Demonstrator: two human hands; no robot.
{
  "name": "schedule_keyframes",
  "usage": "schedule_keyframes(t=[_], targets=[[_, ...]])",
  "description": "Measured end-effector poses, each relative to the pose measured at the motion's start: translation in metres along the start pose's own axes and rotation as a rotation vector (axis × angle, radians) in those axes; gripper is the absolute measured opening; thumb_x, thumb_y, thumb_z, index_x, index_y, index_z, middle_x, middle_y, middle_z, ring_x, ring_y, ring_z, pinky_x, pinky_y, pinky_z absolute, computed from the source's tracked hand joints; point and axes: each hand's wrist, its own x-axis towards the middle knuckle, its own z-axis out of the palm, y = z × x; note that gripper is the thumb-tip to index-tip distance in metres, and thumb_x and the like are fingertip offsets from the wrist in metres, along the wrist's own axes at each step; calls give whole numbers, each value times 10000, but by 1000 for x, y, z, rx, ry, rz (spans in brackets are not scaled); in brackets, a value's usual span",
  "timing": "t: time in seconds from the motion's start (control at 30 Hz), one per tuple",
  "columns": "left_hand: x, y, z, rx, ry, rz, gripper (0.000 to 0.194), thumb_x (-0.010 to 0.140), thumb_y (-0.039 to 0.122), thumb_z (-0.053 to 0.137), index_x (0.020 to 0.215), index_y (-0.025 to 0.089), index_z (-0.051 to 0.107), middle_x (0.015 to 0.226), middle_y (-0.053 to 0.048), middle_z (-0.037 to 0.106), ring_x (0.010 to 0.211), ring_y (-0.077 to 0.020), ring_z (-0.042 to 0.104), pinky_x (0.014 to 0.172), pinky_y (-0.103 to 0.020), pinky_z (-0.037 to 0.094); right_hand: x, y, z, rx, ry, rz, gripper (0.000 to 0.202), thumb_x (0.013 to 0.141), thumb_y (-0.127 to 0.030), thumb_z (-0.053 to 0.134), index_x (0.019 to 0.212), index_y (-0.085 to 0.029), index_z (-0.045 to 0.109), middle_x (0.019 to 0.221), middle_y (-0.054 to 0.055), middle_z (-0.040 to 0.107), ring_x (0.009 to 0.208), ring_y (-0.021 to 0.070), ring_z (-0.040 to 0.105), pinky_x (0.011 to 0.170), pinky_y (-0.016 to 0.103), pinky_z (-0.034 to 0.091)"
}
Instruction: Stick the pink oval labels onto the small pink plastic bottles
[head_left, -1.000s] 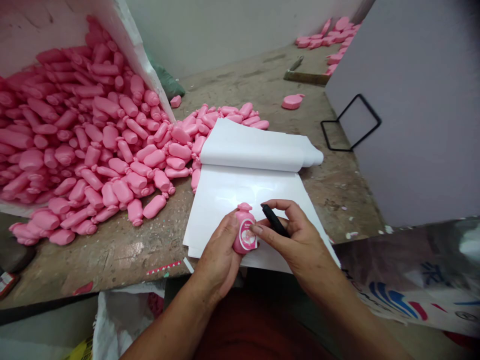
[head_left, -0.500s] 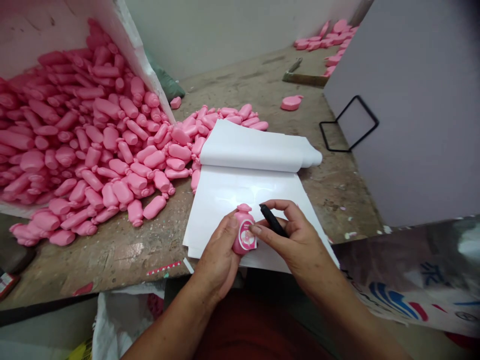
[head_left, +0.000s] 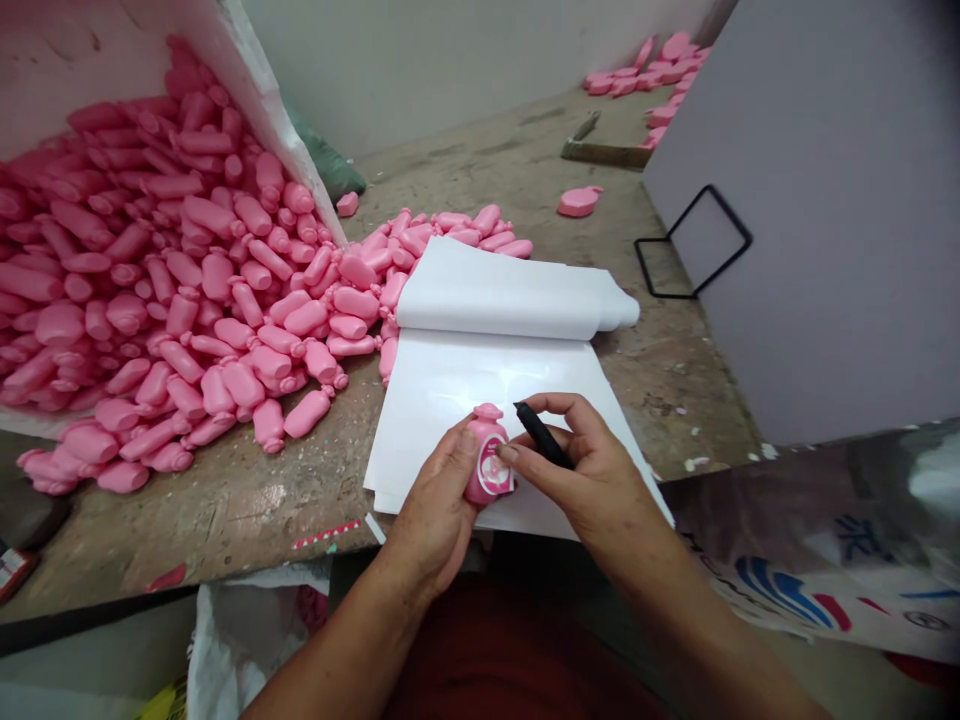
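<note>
My left hand point(head_left: 439, 500) is closed around a small pink bottle point(head_left: 487, 425), held upright with its neck pointing away from me. On the bottle's front sits a pink and white label point(head_left: 493, 468), its right edge sticking out past the side. My right hand point(head_left: 589, 465) grips a black pen-like tool point(head_left: 541, 436) against the palm, tip pointing up and left. The right thumb touches the label's right part. Beneath both hands lies a stack of glossy white sheets point(head_left: 427, 400), the top ones rolled back at the far end.
A large heap of pink bottles point(head_left: 240, 385) spills from a white-walled container point(head_left: 277, 110) on the left. One pink bottle point(head_left: 579, 202) lies alone farther back. A grey panel point(head_left: 817, 220) with a black wire bracket point(head_left: 694, 292) stands at right. More pink bottles point(head_left: 675, 72) lie behind it.
The hands, bottle and black tool keep nearly the same pose. The whole view has shifted very slightly; the right thumb still rests on the label.
</note>
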Motion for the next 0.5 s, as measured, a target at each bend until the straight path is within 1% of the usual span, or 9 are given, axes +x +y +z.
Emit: schedule_keyframes(t=[0.13, 0.3, 0.4, 0.5], targets=[[-3, 5, -3, 69, -38, -51, 483, 854, 448, 707, 1256, 193, 626, 1103, -86, 705, 1076, -221, 635, 940, -347, 479, 1, -3, -1, 9, -26, -12, 445, 687, -412, 760, 1035, -261, 528, 705, -46, 682, 645, 169, 629, 635, 305, 490], [-6, 8, -6, 160, -76, -67, 486, 897, 388, 660, 1349, 225, 581, 1239, -84, 659, 1064, -188, 609, 898, -314, 487, 2, -7, -2, 2, -60, -38, 425, 699, -398, 750, 1026, -259, 518, 706, -51, 676, 649, 166, 630, 620, 291, 470], [-7, 7, -7, 202, -101, -51, 520, 907, 344, 643, 1402, 226, 537, 1227, -80, 660, 1022, -170, 611, 895, -298, 471, 2, -8, -3, -35, -52, -56, 407, 713, -412, 732, 1022, -257, 518, 702, -46, 679, 642, 168, 622, 627, 301, 468], [-8, 7, -6, 210, -107, -44, 548, 879, 303, 667, 1406, 234, 533, 1195, -69, 669, 984, -163, 613, 878, -289, 465, 0, -10, -3, -52, -40, -65, 417, 714, -418, 730, 1039, -258, 522, 736, -30, 701, 681, 184, 645, 644, 315, 478]])
